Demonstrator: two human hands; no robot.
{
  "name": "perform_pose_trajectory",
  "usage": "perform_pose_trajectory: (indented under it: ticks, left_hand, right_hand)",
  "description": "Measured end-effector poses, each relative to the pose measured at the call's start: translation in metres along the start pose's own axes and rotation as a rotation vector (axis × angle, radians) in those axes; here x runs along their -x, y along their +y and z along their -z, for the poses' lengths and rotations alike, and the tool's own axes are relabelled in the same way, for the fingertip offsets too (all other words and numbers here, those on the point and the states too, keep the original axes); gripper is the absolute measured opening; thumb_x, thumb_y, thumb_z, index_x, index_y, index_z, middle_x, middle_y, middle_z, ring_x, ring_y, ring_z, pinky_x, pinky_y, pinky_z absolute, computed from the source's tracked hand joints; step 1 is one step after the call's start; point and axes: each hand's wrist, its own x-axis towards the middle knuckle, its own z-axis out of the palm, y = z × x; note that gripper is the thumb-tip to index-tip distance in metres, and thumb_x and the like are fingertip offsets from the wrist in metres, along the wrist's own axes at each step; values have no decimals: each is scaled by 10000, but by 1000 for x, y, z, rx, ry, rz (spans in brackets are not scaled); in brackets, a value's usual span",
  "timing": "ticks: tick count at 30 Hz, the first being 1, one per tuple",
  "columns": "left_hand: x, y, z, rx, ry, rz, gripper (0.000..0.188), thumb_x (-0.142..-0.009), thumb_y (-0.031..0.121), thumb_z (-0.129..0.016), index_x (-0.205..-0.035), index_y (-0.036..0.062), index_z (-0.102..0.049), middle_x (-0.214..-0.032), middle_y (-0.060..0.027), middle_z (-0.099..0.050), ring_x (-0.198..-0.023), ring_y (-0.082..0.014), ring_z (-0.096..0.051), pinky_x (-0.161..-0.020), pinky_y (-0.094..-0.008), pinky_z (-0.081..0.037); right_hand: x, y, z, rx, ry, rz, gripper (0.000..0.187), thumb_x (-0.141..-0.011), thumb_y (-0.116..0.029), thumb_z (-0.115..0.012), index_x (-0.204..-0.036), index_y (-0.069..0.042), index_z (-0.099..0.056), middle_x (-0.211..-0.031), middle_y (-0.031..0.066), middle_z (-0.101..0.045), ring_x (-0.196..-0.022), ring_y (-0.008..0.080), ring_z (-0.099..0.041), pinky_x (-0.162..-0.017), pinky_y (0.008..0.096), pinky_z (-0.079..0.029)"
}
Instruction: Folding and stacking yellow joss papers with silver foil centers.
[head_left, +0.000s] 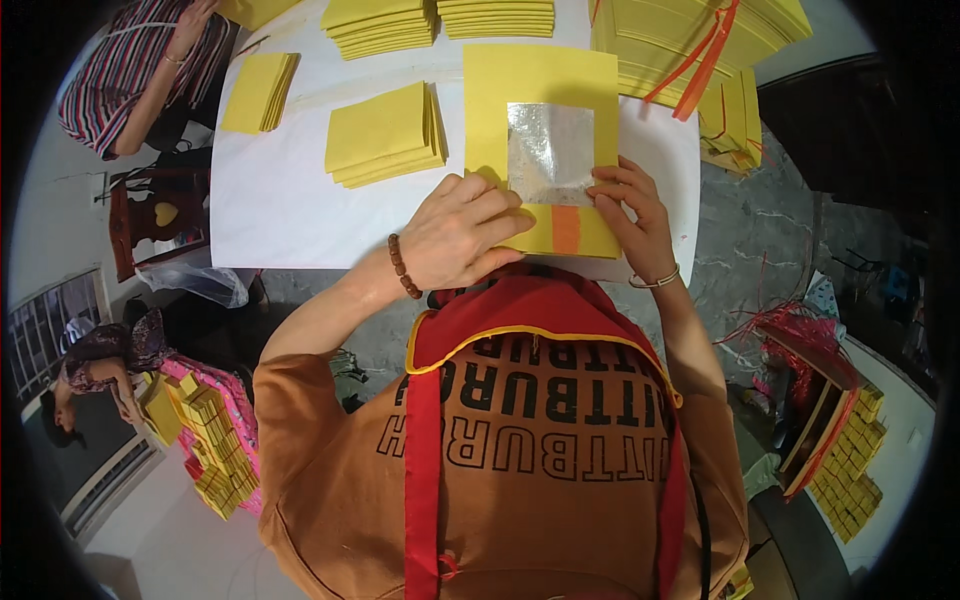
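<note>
A yellow paper sheet [540,75] lies at the near edge of the white-covered table, with a silver foil square [550,150] on its middle and a short orange strip [566,229] below the foil. My left hand [462,232] is closed on the sheet's lower left part, its fingers bent and pressed near the bottom edge. At the right edge, my right hand [638,215] grips the sheet with curled fingers, the fingertips touching the foil's side. The undersides of the fingers are hidden.
Stacks of yellow paper [385,135] lie left of the sheet and along the table's far side. Orange ribbon [705,65] hangs over a large yellow bundle [650,50] at far right. Two other people are at left, one in a striped top [110,80], one beside more yellow bundles [215,440].
</note>
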Motion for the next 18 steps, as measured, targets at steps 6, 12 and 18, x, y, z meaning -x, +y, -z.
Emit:
perform_pose_trajectory:
  ticks: [6, 12, 18]
  left_hand:
    - [-6, -2, -1, 155, 86, 0, 176, -783, 171, -654, -903, 43, -638, -834, -84, -602, -747, -261, -545, -668, -335, -447]
    - [-11, -7, -1, 300, 124, 76, 108, -801, 111, -632, -823, 7, -618, -726, -104, -590, -658, -280, -562, -585, -350, -449]
    - [-13, -9, 2, 435, 24, 146, 59, -776, 54, -596, -786, 2, -621, -690, -107, -580, -632, -252, -554, -559, -315, -434]
  right_hand:
    - [-1, -2, 3, -62, -18, -33, 153, -855, -133, -580, -936, -60, -688, -1100, 72, -614, -1203, 292, -439, -1002, 371, -341]
    - [-1, -1, 5, -195, -55, -153, 231, -908, -187, -513, -921, -42, -691, -1127, 65, -602, -1233, 248, -402, -1015, 341, -318]
    - [-3, -2, 5, -274, -62, -182, 261, -920, -200, -496, -909, -29, -692, -1127, 60, -606, -1224, 235, -404, -1014, 333, -313]
